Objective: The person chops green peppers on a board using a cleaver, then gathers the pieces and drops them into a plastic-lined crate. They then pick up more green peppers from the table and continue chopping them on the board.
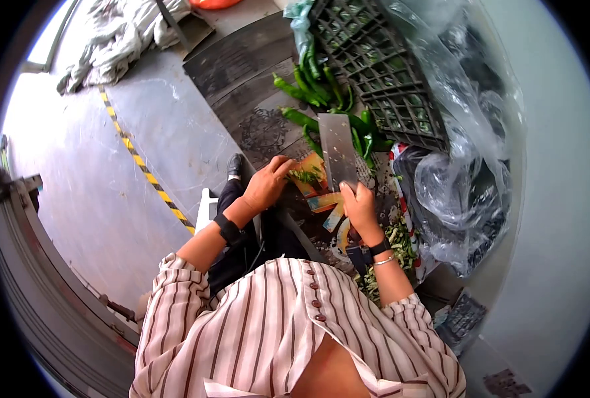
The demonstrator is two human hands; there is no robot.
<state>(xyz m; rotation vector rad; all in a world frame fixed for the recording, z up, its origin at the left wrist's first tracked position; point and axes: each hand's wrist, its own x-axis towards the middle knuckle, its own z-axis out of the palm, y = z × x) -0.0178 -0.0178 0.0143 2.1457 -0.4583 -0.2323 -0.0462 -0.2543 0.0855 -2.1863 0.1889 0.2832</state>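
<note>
My right hand (361, 211) is closed round the handle end of a cleaver (337, 146). Its broad blade points away from me and carries small light flecks. To the left, my left hand (268, 182) has its fingers bent together at a small heap of cut green pepper (308, 175). The heap lies on a worn, colourfully printed cutting surface (323, 201). Whole long green peppers (316, 86) are piled beyond the blade, some partly hidden by it. Below my right wrist lie many chopped pale-green pieces (401, 244).
A black plastic crate (384, 73) leans at the upper right, beside clear plastic sheeting (464, 192). A green plastic bag (299, 25) lies by the peppers. On the left floor runs yellow-black tape (139, 159), with a pale cloth heap (119, 40) further off.
</note>
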